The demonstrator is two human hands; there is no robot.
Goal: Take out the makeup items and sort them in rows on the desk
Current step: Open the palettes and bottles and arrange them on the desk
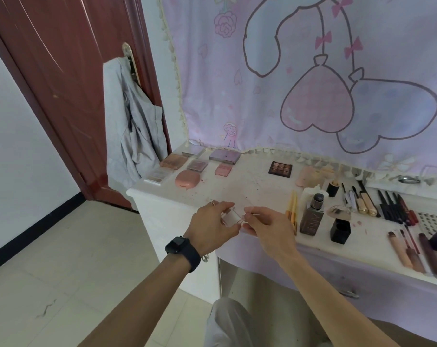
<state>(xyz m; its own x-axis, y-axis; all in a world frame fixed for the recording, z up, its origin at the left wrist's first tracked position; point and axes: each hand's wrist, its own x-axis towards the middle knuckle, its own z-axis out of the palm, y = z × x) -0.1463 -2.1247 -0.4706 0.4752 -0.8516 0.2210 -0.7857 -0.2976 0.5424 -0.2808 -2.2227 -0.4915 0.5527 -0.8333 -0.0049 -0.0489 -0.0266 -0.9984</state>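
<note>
Both hands hold one small clear square compact (pixel 232 217) just above the front edge of the white desk (pixel 247 189). My left hand (pixel 212 225), with a ring and a black watch, grips its left side. My right hand (pixel 265 225) pinches its right side with thumb and fingers. Sorted palettes lie at the desk's back left: a peach palette (pixel 173 161), a purple palette (pixel 224 156), a round pink compact (pixel 187 179) and a dark eyeshadow palette (pixel 280 168).
To the right stand a brown foundation bottle (pixel 312 216), a black cube (pixel 340 230), gold pens (pixel 293 211), rows of black pencils (pixel 392 205) and lip tubes (pixel 410 251). A cartoon curtain (pixel 312 71) hangs behind. A red door (pixel 69 91) with a grey garment is left.
</note>
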